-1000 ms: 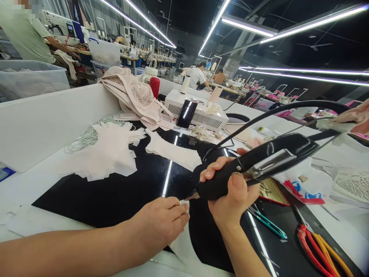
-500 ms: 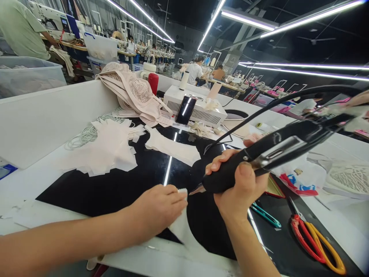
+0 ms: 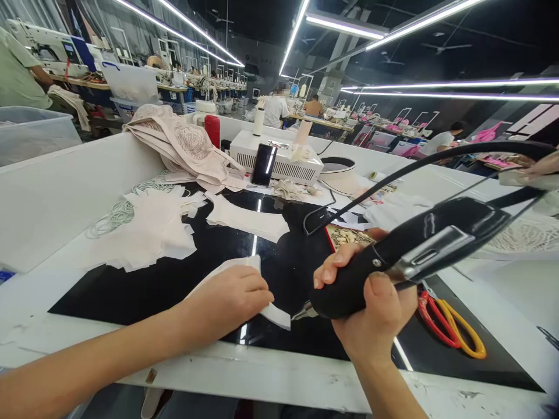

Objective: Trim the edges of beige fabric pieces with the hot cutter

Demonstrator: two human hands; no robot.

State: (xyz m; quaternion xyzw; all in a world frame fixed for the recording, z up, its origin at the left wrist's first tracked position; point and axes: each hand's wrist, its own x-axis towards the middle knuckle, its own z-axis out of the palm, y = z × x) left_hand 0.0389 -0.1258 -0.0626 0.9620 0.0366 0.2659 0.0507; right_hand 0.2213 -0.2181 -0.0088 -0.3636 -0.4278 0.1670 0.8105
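Note:
My right hand (image 3: 375, 297) is wrapped round a black handheld tool (image 3: 414, 250) with a metal lever; its pointed metal tip lies close to the right end of a pale fabric piece (image 3: 277, 316). Over that piece, on the black glossy board (image 3: 288, 267), rests my left hand (image 3: 236, 297), fingers curled and pressed together on the fabric. Behind it lies another pale curved piece (image 3: 248, 218). A pile of pale cut pieces (image 3: 152, 227) spreads at the left of the board.
Red and yellow-handled scissors (image 3: 452, 326) lie right of my right hand. A black cable (image 3: 393, 169) arches over the right side. Farther back stand a white box (image 3: 279, 154), a phone (image 3: 264, 164), and beige garments (image 3: 174, 139). People sit beyond.
The fabric piece under my left hand now lies flat on the board instead of hanging over the front edge. The view has shifted, and the teal cutter is no longer visible.

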